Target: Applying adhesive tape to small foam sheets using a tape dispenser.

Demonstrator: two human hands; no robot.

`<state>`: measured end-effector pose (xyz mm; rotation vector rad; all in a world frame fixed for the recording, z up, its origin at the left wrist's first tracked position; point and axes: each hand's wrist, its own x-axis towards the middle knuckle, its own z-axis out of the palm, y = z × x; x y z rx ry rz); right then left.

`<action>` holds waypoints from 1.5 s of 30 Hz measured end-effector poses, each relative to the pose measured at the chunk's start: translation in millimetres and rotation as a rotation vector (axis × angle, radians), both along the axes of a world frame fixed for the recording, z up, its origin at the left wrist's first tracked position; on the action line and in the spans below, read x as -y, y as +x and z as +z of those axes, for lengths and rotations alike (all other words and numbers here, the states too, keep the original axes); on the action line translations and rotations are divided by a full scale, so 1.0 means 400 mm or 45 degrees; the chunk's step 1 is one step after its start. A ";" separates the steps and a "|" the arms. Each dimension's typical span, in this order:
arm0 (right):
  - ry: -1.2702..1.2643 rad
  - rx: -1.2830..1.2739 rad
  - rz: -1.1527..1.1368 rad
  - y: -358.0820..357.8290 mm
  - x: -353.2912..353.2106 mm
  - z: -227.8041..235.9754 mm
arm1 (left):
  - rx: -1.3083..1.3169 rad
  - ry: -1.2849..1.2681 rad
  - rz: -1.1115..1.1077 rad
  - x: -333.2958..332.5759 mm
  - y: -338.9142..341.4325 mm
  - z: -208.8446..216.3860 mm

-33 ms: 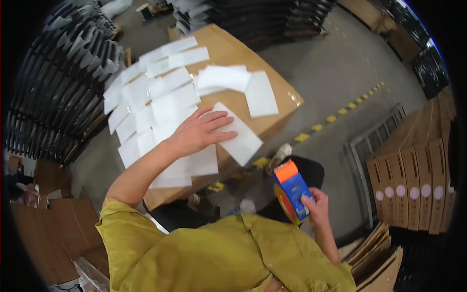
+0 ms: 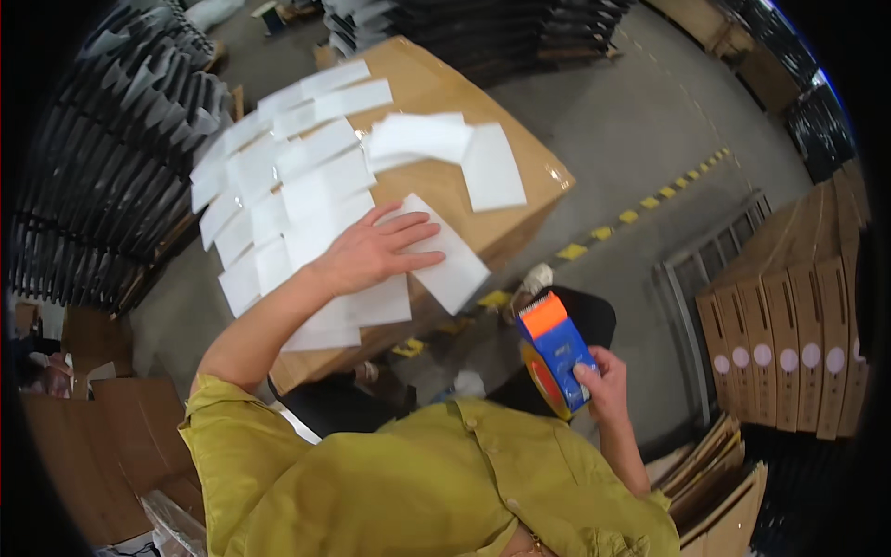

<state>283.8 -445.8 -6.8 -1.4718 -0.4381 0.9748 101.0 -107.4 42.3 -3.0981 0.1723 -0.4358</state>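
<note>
My left hand (image 2: 376, 249) lies with its fingers spread on a white rectangular sheet (image 2: 455, 269) that overhangs the near edge of a large cardboard box (image 2: 418, 79). Many white sheets (image 2: 320, 190) cover the left part of the box top in overlapping rows. Farther right are a small pile of white sheets (image 2: 422, 137) and a single white sheet (image 2: 494, 169). Off the near right side of the box, my right hand (image 2: 605, 382) grips a blue and orange tape dispenser (image 2: 560, 348), its toothed edge pointing away from me. A yellow and red roll shows on its side.
Stacks of dark panels (image 2: 102, 158) stand at the left and others (image 2: 483, 42) at the back. Upright cardboard cartons (image 2: 789, 343) are at the right, beside a grey metal frame (image 2: 687, 316). Yellow-black tape (image 2: 631, 216) marks the floor. Flattened cardboard (image 2: 121, 446) lies lower left.
The view has shifted slightly, so the box and sheets appear a little higher and further left. Both hands keep nearly the same pose, the left on the sheet, the right around the tape dispenser.
</note>
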 end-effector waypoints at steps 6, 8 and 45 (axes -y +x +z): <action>0.165 -0.039 0.051 -0.015 0.018 0.019 | -0.252 0.196 0.069 0.073 -0.007 0.007; 0.249 0.011 0.114 -0.028 0.024 0.033 | -0.137 -0.538 0.226 0.152 0.005 0.021; 0.153 0.046 0.371 -0.057 -0.030 0.117 | -0.104 -1.593 0.795 0.180 0.017 0.064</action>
